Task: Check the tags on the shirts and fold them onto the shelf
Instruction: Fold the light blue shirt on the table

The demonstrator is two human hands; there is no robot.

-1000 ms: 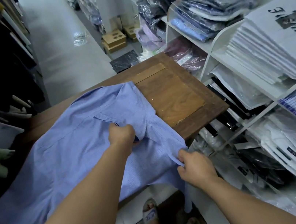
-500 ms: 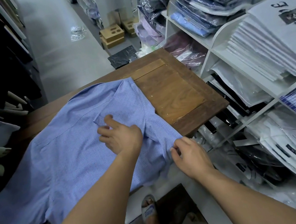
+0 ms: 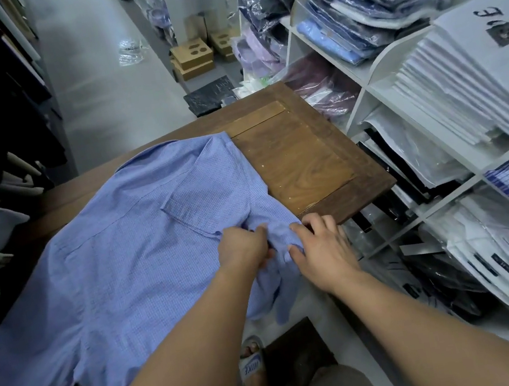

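view: head
shirt: blue shirt (image 3: 128, 244) lies spread on the wooden table (image 3: 301, 159); its near-right part is bunched up and some cloth hangs over the table's near edge
left hand: left hand (image 3: 242, 251) has its fingers curled into the bunched cloth, gripping it
right hand: right hand (image 3: 324, 248) is just beside the left, thumb and forefinger pinching the same bunch
tag: none visible, either hidden in the fold or too small to tell
step (judged): hunting for the tag; folding not begun
do it well: turn the cloth over between both hands, keep the rest flat on the table, don't drag the body sideways
risk: hanging cloth could pull the shirt off the edge
shelf: white shelf (image 3: 362, 104) stands right of the table, holding bagged shirts
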